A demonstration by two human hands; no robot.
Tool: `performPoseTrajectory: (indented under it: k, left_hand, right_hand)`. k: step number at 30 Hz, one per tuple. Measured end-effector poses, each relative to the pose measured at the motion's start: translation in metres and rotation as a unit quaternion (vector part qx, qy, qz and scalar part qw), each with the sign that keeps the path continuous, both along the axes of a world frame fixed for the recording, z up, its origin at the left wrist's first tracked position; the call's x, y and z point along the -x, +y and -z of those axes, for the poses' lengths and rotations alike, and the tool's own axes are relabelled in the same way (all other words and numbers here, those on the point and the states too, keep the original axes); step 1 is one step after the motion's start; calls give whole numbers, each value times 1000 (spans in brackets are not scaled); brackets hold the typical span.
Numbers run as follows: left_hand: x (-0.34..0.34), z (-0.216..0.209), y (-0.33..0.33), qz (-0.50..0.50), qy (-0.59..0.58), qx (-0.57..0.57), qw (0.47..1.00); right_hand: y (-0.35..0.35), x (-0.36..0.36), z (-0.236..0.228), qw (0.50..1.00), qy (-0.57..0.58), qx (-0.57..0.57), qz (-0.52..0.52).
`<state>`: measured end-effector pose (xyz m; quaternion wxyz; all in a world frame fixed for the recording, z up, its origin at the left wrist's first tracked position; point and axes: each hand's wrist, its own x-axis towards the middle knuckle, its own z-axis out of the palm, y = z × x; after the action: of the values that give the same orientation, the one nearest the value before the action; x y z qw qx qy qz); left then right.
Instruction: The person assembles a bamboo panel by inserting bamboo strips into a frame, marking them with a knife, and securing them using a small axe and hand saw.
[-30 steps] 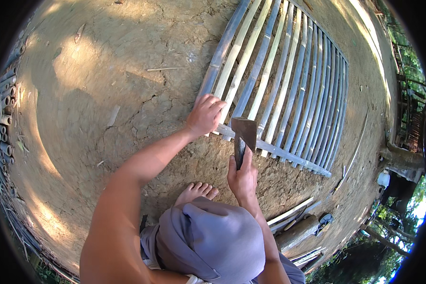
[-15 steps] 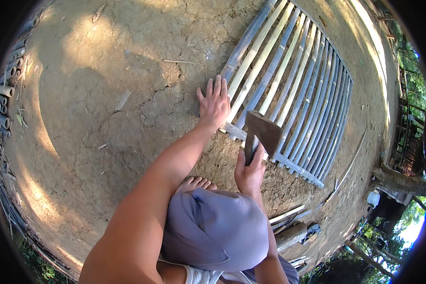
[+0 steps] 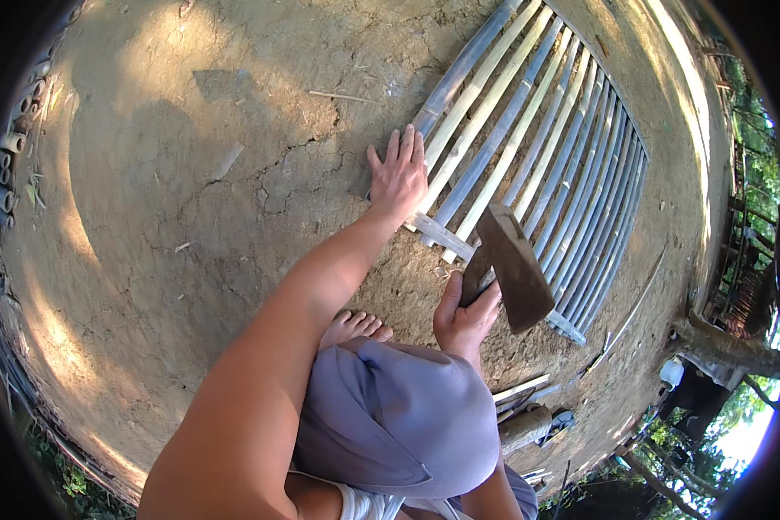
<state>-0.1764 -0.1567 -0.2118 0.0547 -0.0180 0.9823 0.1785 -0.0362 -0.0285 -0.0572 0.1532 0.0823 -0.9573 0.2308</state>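
My left hand (image 3: 399, 180) rests with its fingers stretched out at the near left corner of a bamboo slat panel (image 3: 522, 97). Grey-blue and pale slats run away from me, joined by a crosspiece (image 3: 445, 236) along the near end. My right hand (image 3: 464, 325) is wrapped round the short handle of a hatchet (image 3: 520, 276). Its broad dark metal head is above the panel's near edge and hides part of the crosspiece and slat ends. My palm and the hatchet cover most of the handle.
My grey-clad knee (image 3: 399, 416) and bare foot (image 3: 355, 327) are close below my hands. Bamboo pieces (image 3: 520, 390) and a short log (image 3: 526, 428) lie at the lower right. Stacked bamboo poles (image 3: 10, 143) line the far left. Cracked bare earth (image 3: 208, 217) stretches left of the panel.
The hatchet has turned in my right hand, and its head has shifted right and looks larger. My left hand stays at the panel's corner. The view has shifted slightly.
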Motion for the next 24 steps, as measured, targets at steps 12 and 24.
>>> performPoseTrajectory:
  k: [12,24]
  left_hand:
    - [0,0,4,-1,11,-21,1000]
    - [0,1,-4,-3,-1,-7,1000]
  right_hand:
    - [1,-9,0,1000,-16,3,9]
    - [-4,-17,20,1000,-28,-4,11]
